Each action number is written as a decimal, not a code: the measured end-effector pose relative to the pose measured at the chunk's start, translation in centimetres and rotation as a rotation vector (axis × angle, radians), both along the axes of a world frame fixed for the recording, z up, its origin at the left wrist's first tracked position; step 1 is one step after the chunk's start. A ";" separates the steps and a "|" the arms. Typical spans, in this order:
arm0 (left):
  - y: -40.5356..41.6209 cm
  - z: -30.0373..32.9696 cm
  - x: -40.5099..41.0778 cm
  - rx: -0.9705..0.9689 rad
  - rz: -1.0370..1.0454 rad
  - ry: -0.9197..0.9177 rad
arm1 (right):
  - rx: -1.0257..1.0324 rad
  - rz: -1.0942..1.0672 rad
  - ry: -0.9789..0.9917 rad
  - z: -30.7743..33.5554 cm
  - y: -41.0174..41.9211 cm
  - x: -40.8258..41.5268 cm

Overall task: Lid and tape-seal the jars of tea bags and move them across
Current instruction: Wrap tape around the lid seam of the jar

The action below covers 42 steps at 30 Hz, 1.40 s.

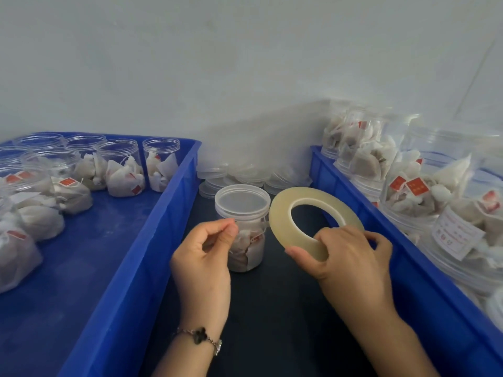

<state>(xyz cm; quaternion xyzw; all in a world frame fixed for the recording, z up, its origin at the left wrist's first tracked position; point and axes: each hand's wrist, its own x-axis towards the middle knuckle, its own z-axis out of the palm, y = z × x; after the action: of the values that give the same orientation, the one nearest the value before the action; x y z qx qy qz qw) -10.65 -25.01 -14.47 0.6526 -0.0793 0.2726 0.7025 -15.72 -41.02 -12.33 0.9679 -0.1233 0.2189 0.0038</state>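
I am looking down at one lidded jar (243,227) of tea bags, standing on the dark table (275,308) in the gap between two blue crates, and I am judging the taping step to be just starting: the lid (242,201) is already sitting on the jar, but I am seeing no tape around its seam yet. My right hand (351,257) is gripping the tape roll (313,216) just right of the jar, fingers curled through the roll's hole and thumb on its outer edge. My left hand (206,248) is hovering at the jar's left side with thumb and forefinger pinched together near the lid's rim; I am guessing it is holding the free end of clear tape, though I cannot make out any strip. The next move is calling for that end to be pressed onto the lid seam and the jar turned while the roll pays out, with even tension so the film lies flat. Left of the jar, the left crate (174,191) is holding open, unlidded jars (122,167); right of the jar, the right crate (362,213) is holding closed jars (424,180) lying stacked. Behind the jar, spare lids (242,172) are lying in stacks. The tea bags are carrying small red tags (416,186) and one jar a white label (457,232), but their print is too small and blurred for me to read.
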 end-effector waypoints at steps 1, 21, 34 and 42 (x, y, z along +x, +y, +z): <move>0.0 0.0 0.1 0.036 0.024 -0.020 | -0.016 -0.015 -0.009 -0.1 -0.1 0.2; -0.1 -0.8 2.2 0.022 0.116 0.038 | -0.009 -0.010 -0.233 -1.7 -0.8 1.6; -0.2 -0.8 2.1 0.136 0.140 -0.030 | 0.082 0.025 -0.295 -2.4 -0.9 1.8; -0.2 -0.8 2.0 0.265 0.165 -0.154 | 0.108 0.016 -0.282 -2.1 -1.1 1.7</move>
<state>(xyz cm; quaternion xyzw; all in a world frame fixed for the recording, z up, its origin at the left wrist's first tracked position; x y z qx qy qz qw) -8.68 -25.24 -15.30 0.7212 -0.1141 0.3656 0.5772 -14.02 -42.08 -14.45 0.9272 -0.1266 0.3460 -0.0671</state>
